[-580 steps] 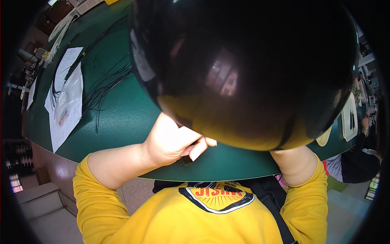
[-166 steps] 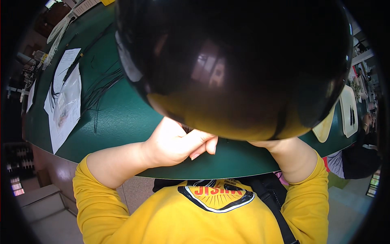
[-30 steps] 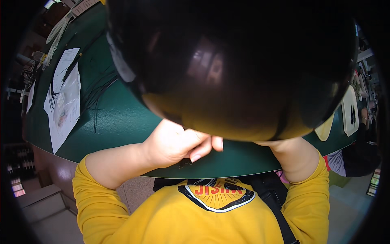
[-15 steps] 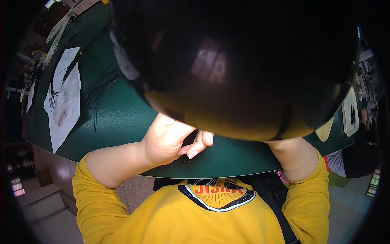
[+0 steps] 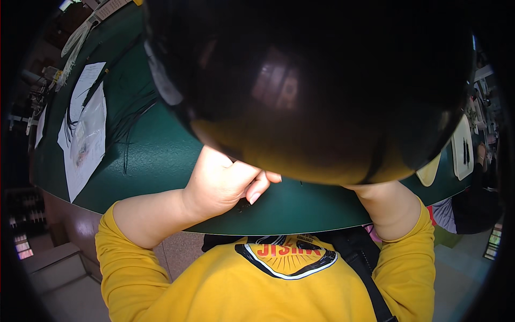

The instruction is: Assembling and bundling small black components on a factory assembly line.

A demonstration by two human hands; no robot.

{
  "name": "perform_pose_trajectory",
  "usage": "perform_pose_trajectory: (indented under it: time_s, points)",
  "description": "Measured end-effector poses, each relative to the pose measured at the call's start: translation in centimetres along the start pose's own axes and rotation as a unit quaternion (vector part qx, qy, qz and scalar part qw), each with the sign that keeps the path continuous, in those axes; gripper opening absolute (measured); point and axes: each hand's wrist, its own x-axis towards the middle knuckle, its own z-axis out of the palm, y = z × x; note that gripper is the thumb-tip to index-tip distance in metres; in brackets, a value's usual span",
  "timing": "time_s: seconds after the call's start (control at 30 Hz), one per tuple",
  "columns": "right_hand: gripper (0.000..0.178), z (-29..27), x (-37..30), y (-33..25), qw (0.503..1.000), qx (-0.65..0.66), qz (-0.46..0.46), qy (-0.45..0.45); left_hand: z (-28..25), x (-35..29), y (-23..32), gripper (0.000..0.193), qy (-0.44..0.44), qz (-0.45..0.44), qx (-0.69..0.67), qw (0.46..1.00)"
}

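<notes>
My left hand (image 5: 228,180) is at the bench, just beneath the near rim of a large glossy black dome (image 5: 322,107). Its fingers are curled in toward the palm, with some of them covered by the dome. Whatever they pinch, if anything, is out of sight. Of my right hand (image 5: 378,192) only the wrist and heel show; the same dome hides its fingers. A few tiny dark bits (image 5: 244,207) lie on the green tabletop (image 5: 155,155) beside my left hand.
Left on the tabletop, thin black wires (image 5: 126,126) spread next to paper sheets (image 5: 75,172) with a clear plastic bag (image 5: 88,137) on them. To the right stand a pale tray (image 5: 462,147) holding dark pieces and a yellowish tray (image 5: 429,170). Another person's arm (image 5: 479,172) is at far right.
My left hand has turned slightly and its fingers have drawn in closer, further under the dome. The right wrist has barely moved.
</notes>
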Motion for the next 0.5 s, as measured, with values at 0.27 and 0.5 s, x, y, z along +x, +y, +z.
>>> perform_pose_trajectory:
  time_s: [0.27, 0.5]
  points:
    - [0.009, 0.6, 0.1, 0.2, 0.995, -0.024, -0.084, 0.056, 0.0, -0.1, 0.2, 0.042, -0.013, 0.0, 0.008, 1.0]
    - [0.01, -0.3, 0.0, -0.3, 0.995, -0.06, -0.082, 0.005, 0.2, 0.0, 0.8, 0.044, -0.036, -0.022, -0.011, 0.999]
